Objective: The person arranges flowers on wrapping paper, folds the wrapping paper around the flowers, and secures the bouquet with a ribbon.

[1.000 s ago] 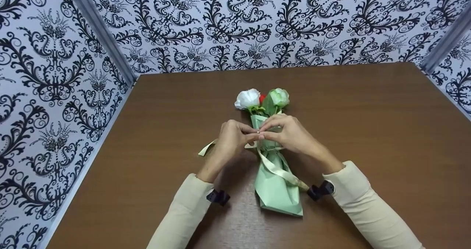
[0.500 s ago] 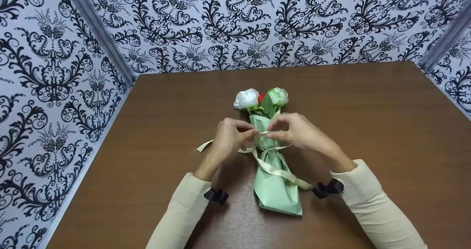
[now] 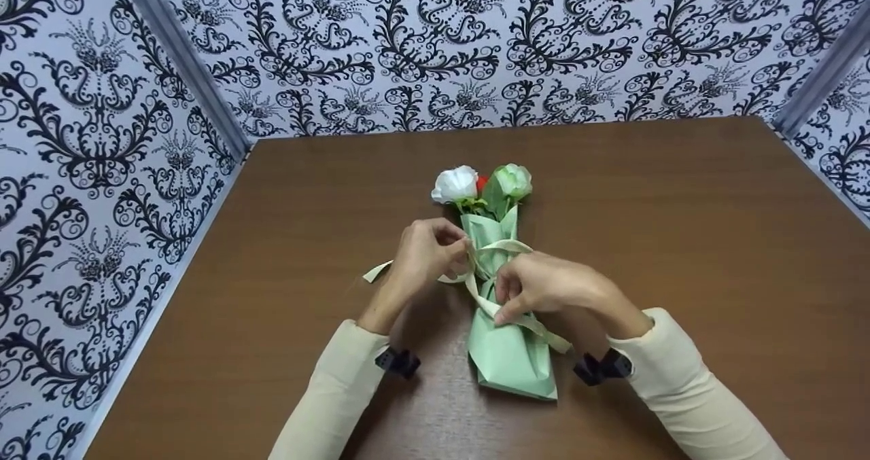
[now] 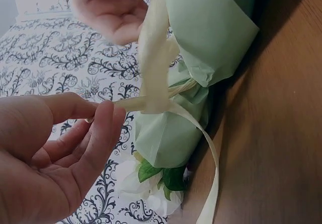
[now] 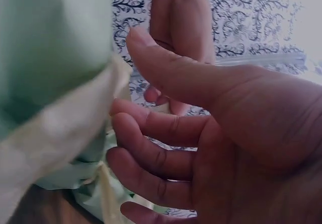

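Note:
A bouquet wrapped in light green paper (image 3: 506, 365) lies on the table, with a white flower (image 3: 455, 185), a pale green flower (image 3: 514, 181) and a bit of red at its top. Cream ribbon (image 3: 506, 245) is tied round its middle. My left hand (image 3: 423, 253) pinches a stretch of this ribbon between thumb and fingertips, clearest in the left wrist view, where another ribbon length (image 4: 155, 53) crosses it. Over the paper's right side, my right hand (image 3: 554, 285) is beside the ribbon's lower tail; in the right wrist view its thumb and bent fingers stand apart, holding nothing.
The brown wooden table (image 3: 326, 195) extends around the bouquet. Patterned black-and-white walls (image 3: 435, 52) border its back and sides. One ribbon end (image 3: 376, 271) sticks out left of my left wrist. Each wrist carries a small black camera (image 3: 399, 363).
My right hand has let go of the ribbon by the left fingertips and come down toward the lower tail. My left hand keeps its pinch, nearly in place. A ribbon loop now shows over the paper.

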{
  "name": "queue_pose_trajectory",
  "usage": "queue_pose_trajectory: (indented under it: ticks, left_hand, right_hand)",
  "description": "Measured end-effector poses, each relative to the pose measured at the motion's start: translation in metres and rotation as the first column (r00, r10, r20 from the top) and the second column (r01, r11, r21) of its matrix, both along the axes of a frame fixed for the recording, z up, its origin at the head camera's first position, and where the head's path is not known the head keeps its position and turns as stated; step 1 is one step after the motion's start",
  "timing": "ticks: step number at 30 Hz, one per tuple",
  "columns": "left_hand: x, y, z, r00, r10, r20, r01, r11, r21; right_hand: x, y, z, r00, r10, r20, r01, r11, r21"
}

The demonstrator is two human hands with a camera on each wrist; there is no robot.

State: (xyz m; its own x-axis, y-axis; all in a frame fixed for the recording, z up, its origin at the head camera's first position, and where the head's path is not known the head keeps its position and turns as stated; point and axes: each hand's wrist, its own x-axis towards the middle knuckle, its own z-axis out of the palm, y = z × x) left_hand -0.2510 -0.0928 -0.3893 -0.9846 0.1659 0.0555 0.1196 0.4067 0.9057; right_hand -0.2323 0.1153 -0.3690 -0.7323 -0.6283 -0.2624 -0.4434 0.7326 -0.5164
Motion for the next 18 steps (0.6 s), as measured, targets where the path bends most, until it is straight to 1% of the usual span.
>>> queue_pose_trajectory:
  ticks: [4, 8, 12, 18]
  left_hand:
    - [-0.001, -0.003, -0.001, 1.000, 0.014, -0.005, -0.014, 1.000, -0.021]
    - [-0.004, -0.006, -0.001, 0.999, 0.023, -0.048, -0.028, 0.996, -0.086]
    - [-0.006, -0.008, -0.002, 0.997, 0.033, -0.067, -0.041, 0.992, -0.123]
    - [-0.008, -0.011, -0.004, 0.997, 0.043, -0.065, -0.052, 0.988, -0.143]
  right_hand:
    - [-0.001, 0.005, 0.000, 0.996, 0.087, -0.001, -0.087, 0.996, -0.017]
    - [-0.006, 0.021, 0.007, 0.992, 0.126, -0.006, -0.126, 0.992, -0.029]
    - [-0.013, 0.044, 0.013, 0.994, 0.104, 0.023, -0.103, 0.995, -0.012]
    - [-0.027, 0.077, 0.016, 0.998, 0.006, 0.059, -0.009, 0.998, 0.059]
